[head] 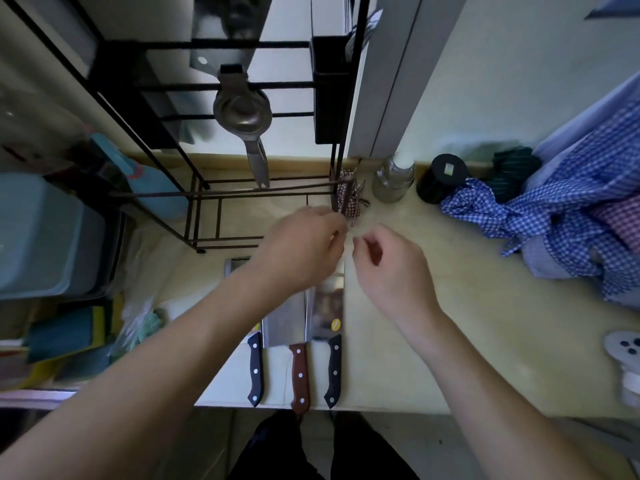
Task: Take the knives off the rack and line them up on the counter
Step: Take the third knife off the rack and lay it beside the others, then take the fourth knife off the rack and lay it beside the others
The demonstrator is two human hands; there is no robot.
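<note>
1. Three knives lie side by side on the pale surface [450,306], handles toward the front edge: a black-handled knife [255,370] on the left, a brown-handled cleaver [300,375] in the middle and a second black-handled knife [334,370] on the right.
2. The left hand [304,247] hovers over the blade tips, fingers curled downward; what it grips, if anything, is hidden, so I cannot tell.
3. The right hand [391,268] sits just beside it, fingers loosely bent and holding nothing visible.
4. The black wire rack [221,202] behind shows no knife I can make out; a metal squeezer [242,112] hangs from it, and a cleaver-like blade [221,36] may sit higher up, too blurred to be sure.
5. Risk: the handle ends reach the front edge, the brown one slightly past it. A nudge from a forearm could tip a knife to the floor, near the person's legs.
6. Risk: both hands are close over bare blades, and the blades overlap, so straightening one may drag another against the fingers.
7. The surface is crowded at the right by a blue checked cloth [571,216], with a steel canister [394,181] and a dark jar [443,174] by the wall; bins and clutter stand left.
</note>
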